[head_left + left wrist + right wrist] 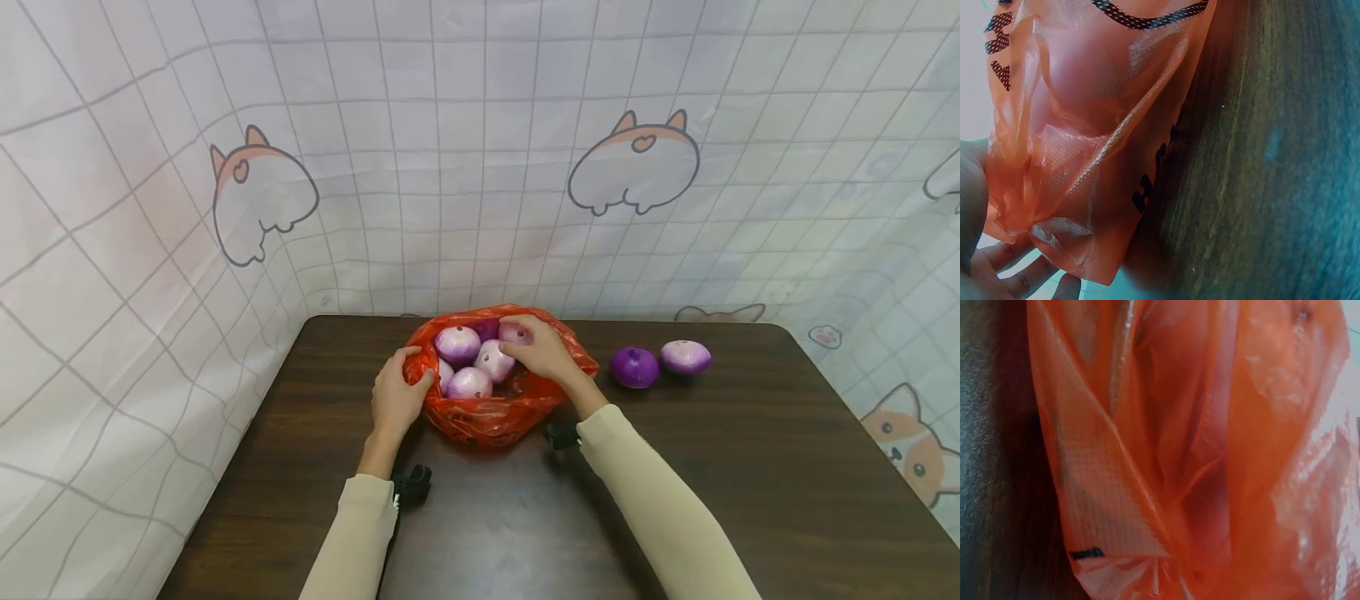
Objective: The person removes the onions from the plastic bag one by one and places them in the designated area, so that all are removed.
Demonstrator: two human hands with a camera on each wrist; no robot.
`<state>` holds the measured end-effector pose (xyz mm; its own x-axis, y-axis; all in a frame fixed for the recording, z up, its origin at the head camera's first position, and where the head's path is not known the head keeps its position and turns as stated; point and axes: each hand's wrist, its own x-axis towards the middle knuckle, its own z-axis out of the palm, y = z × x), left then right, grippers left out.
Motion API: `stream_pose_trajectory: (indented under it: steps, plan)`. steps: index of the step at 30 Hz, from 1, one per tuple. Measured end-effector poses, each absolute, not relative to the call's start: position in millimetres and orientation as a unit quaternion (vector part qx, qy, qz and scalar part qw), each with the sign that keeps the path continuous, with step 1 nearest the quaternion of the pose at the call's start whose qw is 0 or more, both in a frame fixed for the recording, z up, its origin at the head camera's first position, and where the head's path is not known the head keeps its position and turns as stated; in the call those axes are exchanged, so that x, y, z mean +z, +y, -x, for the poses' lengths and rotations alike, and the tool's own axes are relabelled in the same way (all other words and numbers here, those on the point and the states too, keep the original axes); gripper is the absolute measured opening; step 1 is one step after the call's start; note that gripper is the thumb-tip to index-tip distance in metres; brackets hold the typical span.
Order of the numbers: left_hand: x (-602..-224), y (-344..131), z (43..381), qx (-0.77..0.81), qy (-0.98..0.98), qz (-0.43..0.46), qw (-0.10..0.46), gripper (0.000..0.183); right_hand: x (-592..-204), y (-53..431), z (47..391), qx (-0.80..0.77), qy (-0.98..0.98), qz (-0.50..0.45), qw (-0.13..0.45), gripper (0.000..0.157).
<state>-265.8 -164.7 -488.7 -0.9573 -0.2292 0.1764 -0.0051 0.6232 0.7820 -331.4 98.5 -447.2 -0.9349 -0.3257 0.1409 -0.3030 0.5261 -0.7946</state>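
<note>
The step in hand looks to be handling an onion [514, 333] inside the mouth of a red bag [487, 423], while the other hand spreads the rim; whether the onion is going in or coming out cannot be told from this moment. The left hand [396, 396] pinches the bag's left edge, thumb on the inner side toward the onions and fingers round the outside; the left wrist view shows the thin film bunched beside the palm. The right hand [546, 350] reaches over the bag's right side, thumb and fingers curled about the onion at the back right. How firm that grasp is cannot be told, since the right wrist view shows only red film. The next move seems to call for a steady hold on the rim, and for the right hand to clear the loose film without dragging it.

There is one bag, resting on the dark table [480, 525]. At least six onions show in its mouth, counting the one under the right hand; more may lie hidden beneath. Two more lie on the table right of the bag, side by side: a deep purple onion [634, 367] and a paler onion [686, 357]. Two wrist cameras are visible, one by each sleeve.
</note>
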Motion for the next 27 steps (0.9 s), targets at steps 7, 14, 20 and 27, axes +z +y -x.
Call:
stream_pose_trajectory:
  steps: [7,14,20,27]
  plan:
    - [-489.1,-165.4,265.0,-0.428,-0.892,-0.068,0.131,0.046,-451.4,98.4,339.2,-0.447,0.879,0.163,0.028,0.059]
    - [-490.0,-165.0,265.8,-0.425,-0.892,-0.067,0.136,0.045,-458.0,100.2,348.3,-0.428,0.891,0.142,0.046,0.065]
    - [-488.9,-164.0,265.2,-0.418,-0.896,-0.065,0.139,0.046,-458.6,101.3,351.5,-0.424,0.893,0.142,0.044,0.061]
    - [-486.9,-164.5,264.1,-0.412,-0.898,-0.066,0.142,0.046,-465.2,103.1,352.3,-0.421,0.889,0.164,0.078,0.062]
